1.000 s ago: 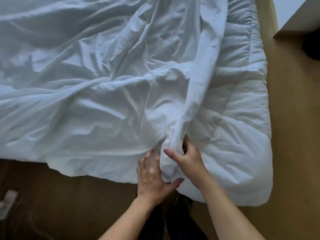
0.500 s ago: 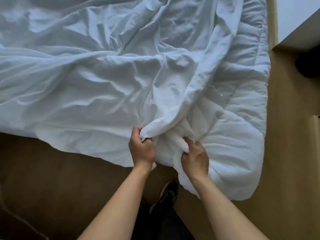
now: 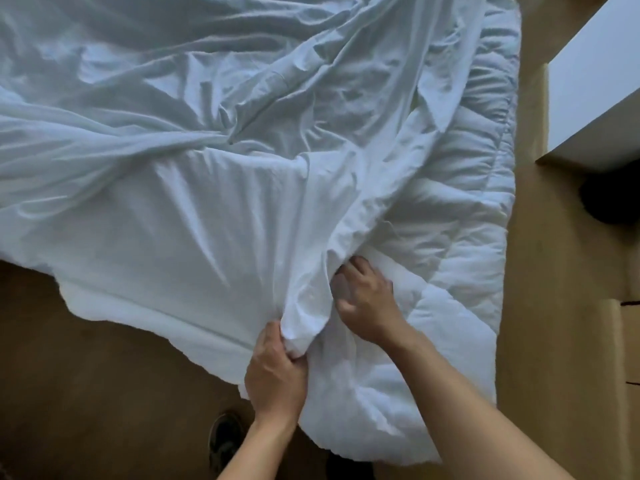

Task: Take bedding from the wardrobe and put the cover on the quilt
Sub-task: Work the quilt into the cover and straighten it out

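A white quilt cover (image 3: 180, 216) lies crumpled across most of the view, spread over a padded white quilt (image 3: 460, 244) whose stitched right side and near corner stay uncovered. My left hand (image 3: 275, 372) grips a bunched edge of the cover near the quilt's front edge. My right hand (image 3: 367, 303) rests on the quilt just right of that fold, fingers curled and reaching under the cover's edge; I cannot tell if it holds fabric.
Brown floor (image 3: 86, 375) runs along the front and right. A white piece of furniture (image 3: 595, 81) stands at the upper right with a dark object (image 3: 613, 195) below it. My dark shoe (image 3: 225, 438) shows beneath my left forearm.
My left hand pulled the cover's edge down toward the quilt's front edge. My right hand shifted up and under the cover's fold. The camera moved closer.
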The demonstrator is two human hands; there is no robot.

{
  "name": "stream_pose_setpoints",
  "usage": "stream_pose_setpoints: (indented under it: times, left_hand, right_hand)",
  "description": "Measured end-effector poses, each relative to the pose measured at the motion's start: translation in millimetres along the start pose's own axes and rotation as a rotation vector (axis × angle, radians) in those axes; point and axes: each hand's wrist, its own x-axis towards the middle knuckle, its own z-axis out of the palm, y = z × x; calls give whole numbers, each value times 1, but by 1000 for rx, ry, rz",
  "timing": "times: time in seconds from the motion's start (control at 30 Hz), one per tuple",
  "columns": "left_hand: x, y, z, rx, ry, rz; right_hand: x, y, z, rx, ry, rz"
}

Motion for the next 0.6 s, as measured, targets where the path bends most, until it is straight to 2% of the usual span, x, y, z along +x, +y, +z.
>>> stream_pose_setpoints:
  times: [0.03,0.07,0.13,0.2,0.27,0.33,0.37,0.43,0.5,0.6]
  left_hand:
    - [-6,1,10,16,47,-18]
    - [-12,3,21,30,98,-57]
    - [-24,5,43,73,229,-235]
    - [-31,2,64,-21,294,-626]
    - [-32,3,75,-337,157,-1029]
    - [-33,4,80,-534,16,-1035]
    - [-33,4,80,-516,-5,-996]
    - [-38,4,77,-433,68,-935]
    - [-54,9,72,-444,163,-889]
    - [-87,22,73,-433,244,-894]
  right_hand:
    - [19,6,0,-16,111,-12]
    - [37,12,-1,-82,88,-10]
    - [61,23,8,-287,-187,-26]
    - [67,31,20,-496,-356,-70]
    - [64,37,30,-598,-296,-120]
    - [63,36,35,-557,-210,-192]
    - [63,34,33,-507,-213,-235]
    - [65,33,22,-355,-305,-262]
    - [67,42,6,-214,-437,-263]
    - [61,61,-15,-364,-565,-237]
